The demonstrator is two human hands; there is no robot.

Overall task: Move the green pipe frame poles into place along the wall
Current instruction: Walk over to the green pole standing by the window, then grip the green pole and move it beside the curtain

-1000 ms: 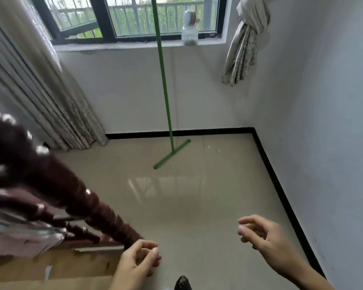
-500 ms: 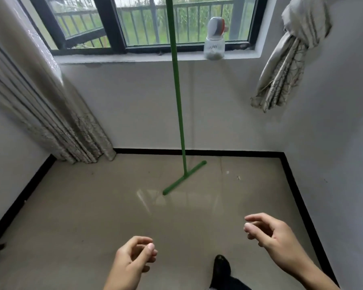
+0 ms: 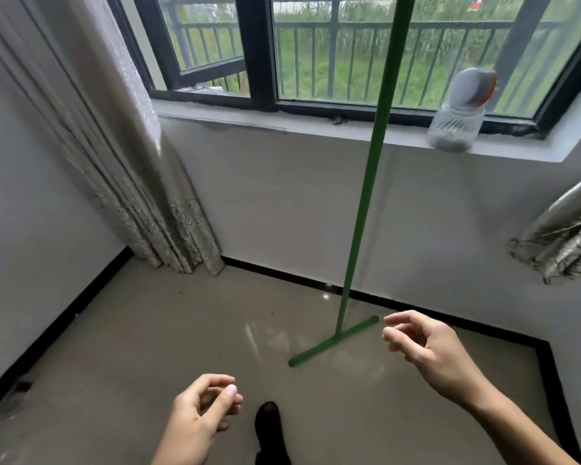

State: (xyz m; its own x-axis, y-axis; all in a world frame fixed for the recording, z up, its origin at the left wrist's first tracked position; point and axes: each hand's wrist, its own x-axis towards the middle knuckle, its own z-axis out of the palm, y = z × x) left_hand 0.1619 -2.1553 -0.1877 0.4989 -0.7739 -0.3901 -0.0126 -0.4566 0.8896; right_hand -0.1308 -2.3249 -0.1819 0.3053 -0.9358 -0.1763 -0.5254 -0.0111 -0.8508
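Head view shows our hands empty. Our right hand (image 3: pixel 426 350) reaches forward, fingers loosely spread and half curled, holding nothing. Just left of its fingertips lies the end of the short foot bar of the green pole (image 3: pixel 366 203), apart from them. This pole is thin, smooth and bright green, rising upright from the middle of that bar past the window (image 3: pixel 316 62). Our left hand (image 3: pixel 198 417) hangs lower and nearer, loosely curled, also holding nothing, well short of the pole.

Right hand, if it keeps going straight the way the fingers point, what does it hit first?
Probably the green pole's foot bar: the right hand points left toward its near end, empty and apart, though depth is unclear.
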